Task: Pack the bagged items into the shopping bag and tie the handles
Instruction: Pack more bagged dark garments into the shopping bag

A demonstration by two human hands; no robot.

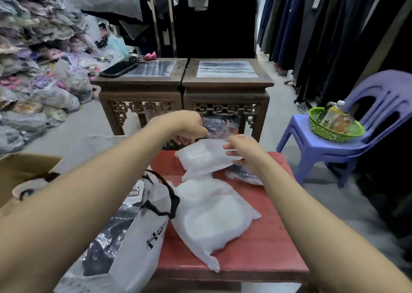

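A small white bagged item [204, 156] is lifted above the far edge of the red stool [256, 248]. My left hand [189, 127] pinches its top left edge and my right hand [242, 151] grips its right side. A larger white bagged item [211, 216] lies flat on the stool below it. A dark bagged item [244, 176] peeks out under my right wrist. The white shopping bag [138, 237] with black cord handles [169, 201] stands open at the stool's left edge, with dark wrapped goods inside.
Two carved wooden tables [185, 85] stand just beyond the stool, a phone [118, 69] on the left one. A purple plastic chair [347, 141] with a green basket [334, 125] is on the right. Piled bagged clothes fill the left, hanging garments the right. A cardboard box [20, 170] sits at left.
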